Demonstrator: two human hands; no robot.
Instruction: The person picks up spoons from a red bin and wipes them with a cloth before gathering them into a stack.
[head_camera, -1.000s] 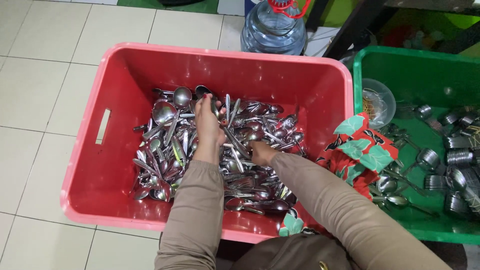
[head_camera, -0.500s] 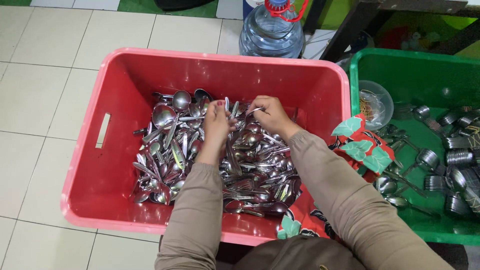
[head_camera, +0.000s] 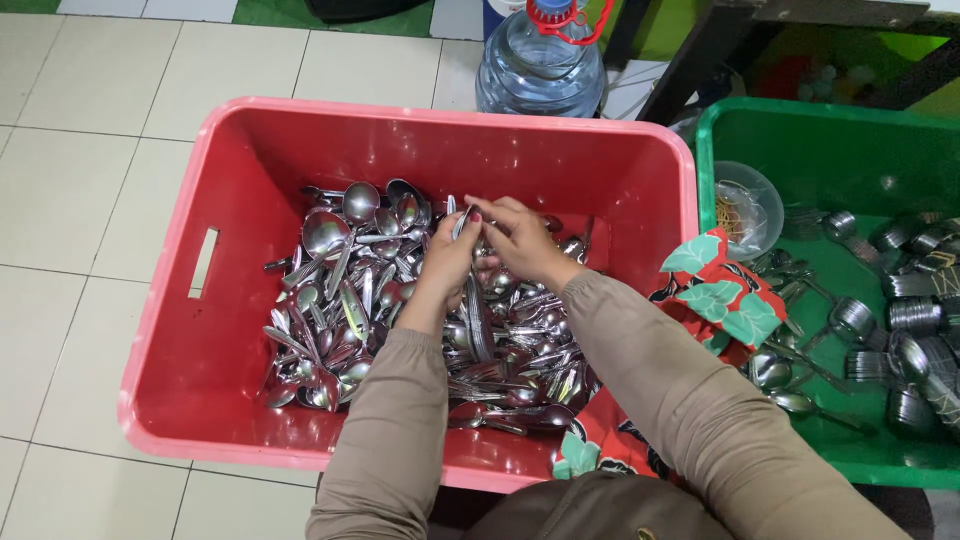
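Several spoons (head_camera: 475, 310) stand bunched in left hand (head_camera: 447, 262).

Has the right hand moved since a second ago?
Yes. The right hand has gone from the middle of the spoon pile toward the red crate's far wall, now meeting the left hand.

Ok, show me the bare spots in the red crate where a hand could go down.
Bare floor of the red crate runs along its left wall beside the handle slot, and along the far wall. The middle is crowded: the spoon pile fills it, with the left hand and right hand meeting there over a gathered bunch of spoons.
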